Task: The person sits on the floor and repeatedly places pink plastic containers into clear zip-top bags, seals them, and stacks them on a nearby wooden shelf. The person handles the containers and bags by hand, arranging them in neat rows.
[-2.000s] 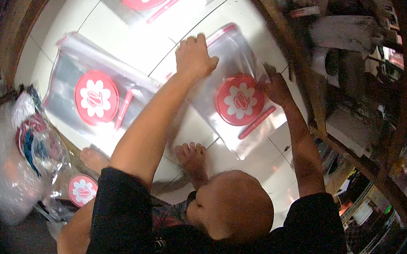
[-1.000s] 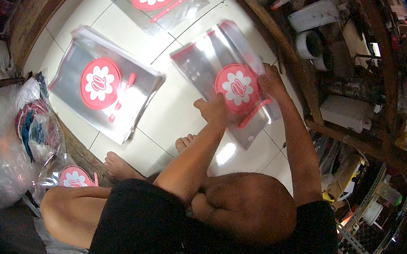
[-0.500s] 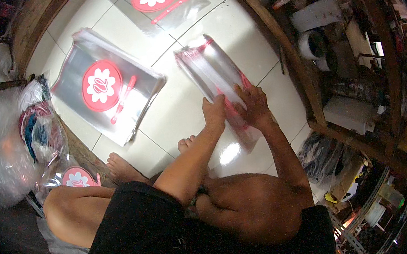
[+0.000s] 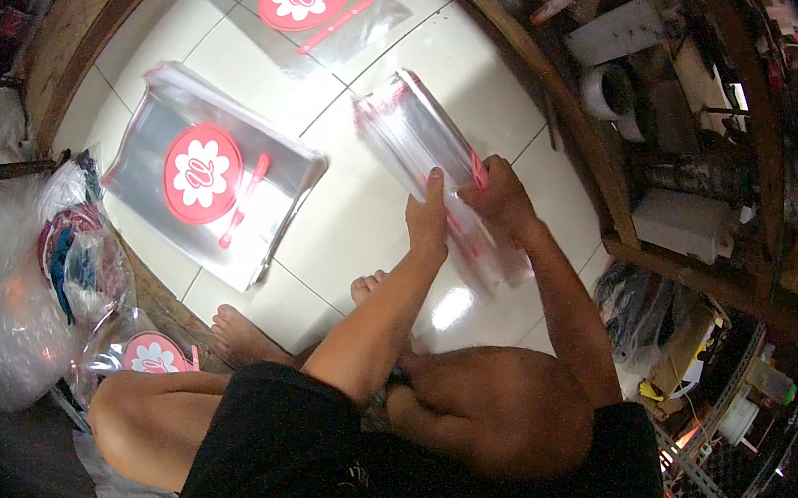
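Note:
A folded stack of clear plastic bags [image 4: 408, 125] with pink print lies lengthwise in front of me, above or on the tiled floor; I cannot tell which. My left hand [image 4: 428, 216] grips its left edge, thumb on top. On the opposite side, my right hand [image 4: 500, 200] is wrapped round the right edge, fingers curled over pink print. To the left, a flat stack of clear bags [image 4: 140, 175] bears a pink oval with a white flower and a pink bar. One similar printed bag [image 4: 380, 20] lies flat at the far side.
Wooden beams [image 4: 536, 66] border the floor on the right, with a cluttered shelf holding a tape roll [image 4: 605, 91] beyond. Bundled clear plastic [image 4: 6, 294] fills the left side. Another printed bag [image 4: 155, 352] sits beside my left knee. White tiles [image 4: 319, 234] lie between the two stacks.
My right hand has closed round the stack's right edge, and my left thumb has moved up along it. The stack looks narrower and more bunched, its near end shifted slightly.

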Available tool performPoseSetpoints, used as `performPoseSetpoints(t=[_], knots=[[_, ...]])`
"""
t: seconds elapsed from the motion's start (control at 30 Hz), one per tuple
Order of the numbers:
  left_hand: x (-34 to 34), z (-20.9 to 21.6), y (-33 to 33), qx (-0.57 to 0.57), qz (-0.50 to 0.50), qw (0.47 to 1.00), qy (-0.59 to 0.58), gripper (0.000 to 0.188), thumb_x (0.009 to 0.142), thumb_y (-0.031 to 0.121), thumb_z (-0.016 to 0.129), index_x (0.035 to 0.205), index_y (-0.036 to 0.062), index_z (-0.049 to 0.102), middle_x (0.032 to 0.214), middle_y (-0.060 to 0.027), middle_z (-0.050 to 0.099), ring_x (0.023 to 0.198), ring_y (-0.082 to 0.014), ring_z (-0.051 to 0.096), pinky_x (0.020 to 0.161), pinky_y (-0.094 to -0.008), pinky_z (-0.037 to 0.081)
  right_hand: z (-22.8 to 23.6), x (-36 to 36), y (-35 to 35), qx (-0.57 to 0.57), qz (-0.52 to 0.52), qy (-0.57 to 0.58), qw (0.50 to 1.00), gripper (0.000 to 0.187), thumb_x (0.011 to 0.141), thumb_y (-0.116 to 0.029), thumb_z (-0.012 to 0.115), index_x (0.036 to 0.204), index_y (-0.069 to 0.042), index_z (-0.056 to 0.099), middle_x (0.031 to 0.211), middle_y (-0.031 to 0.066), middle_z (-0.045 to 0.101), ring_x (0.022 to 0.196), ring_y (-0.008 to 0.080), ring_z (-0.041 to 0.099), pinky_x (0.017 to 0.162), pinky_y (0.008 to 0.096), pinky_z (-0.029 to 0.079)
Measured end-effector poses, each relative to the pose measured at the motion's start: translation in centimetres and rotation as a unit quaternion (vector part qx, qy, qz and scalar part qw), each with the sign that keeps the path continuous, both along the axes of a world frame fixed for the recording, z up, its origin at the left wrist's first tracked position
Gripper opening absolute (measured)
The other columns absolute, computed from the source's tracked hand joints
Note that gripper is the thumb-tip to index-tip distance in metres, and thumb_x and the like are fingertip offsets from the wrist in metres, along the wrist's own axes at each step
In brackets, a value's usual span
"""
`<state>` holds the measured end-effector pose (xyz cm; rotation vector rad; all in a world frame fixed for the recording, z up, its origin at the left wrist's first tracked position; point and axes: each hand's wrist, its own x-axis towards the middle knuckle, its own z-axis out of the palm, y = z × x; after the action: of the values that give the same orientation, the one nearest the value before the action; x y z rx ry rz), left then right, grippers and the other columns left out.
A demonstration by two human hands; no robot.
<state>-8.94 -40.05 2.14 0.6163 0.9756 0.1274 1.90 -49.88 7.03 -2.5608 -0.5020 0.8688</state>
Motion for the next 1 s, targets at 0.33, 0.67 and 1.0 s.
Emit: performPoseSetpoints(t=[0.33, 0.67, 1.0], knots=[[-1.6, 1.6, 2.8, 0.122, -0.075, 0.990, -0.003, 0.079, 0.077, 0.035, 0.079, 0.128, -0.0063, 0.035, 0.117, -0.0218, 0.055, 0.100, -0.0272, 0.061, 0.085, -0.0359, 0.051, -0.2, -6.0, -0.6, 0.190, 0.123, -0.042, 0.973, 0.063, 0.074, -0.026, 0.080, 0.121, -0.001, 0.046, 0.110, 0.0232, 0.055, 0.110, 0.0370, 0.051, 0.098, 0.0470, 0.042], [0.4, 9.2, 6.2, 0.310, -0.119, 0.938, -0.101, 0.076, 0.072, 0.026, 0.082, 0.128, -0.0036, 0.040, 0.116, -0.0193, 0.059, 0.104, -0.0260, 0.061, 0.088, -0.0380, 0.050, 3.1, -4.0, 2.4, 0.473, -0.121, 0.220, 0.845, 0.099, 0.078, -0.018, 0.082, 0.151, -0.005, 0.017, 0.147, 0.0166, 0.039, 0.138, 0.0292, 0.036, 0.114, 0.0407, 0.033], [-0.2, 8.6, 10.3, 0.519, -0.220, 0.793, -0.232, 0.122, 0.044, 0.033, 0.098, 0.140, 0.0013, 0.029, 0.134, -0.0165, 0.040, 0.124, -0.0290, 0.047, 0.106, -0.0391, 0.039, 6.9, -3.2, 3.5, 0.367, 0.043, 0.076, 0.926, 0.091, 0.073, -0.018, 0.087, 0.146, -0.006, 0.034, 0.144, 0.0117, 0.043, 0.132, 0.0232, 0.042, 0.114, 0.0421, 0.033]])
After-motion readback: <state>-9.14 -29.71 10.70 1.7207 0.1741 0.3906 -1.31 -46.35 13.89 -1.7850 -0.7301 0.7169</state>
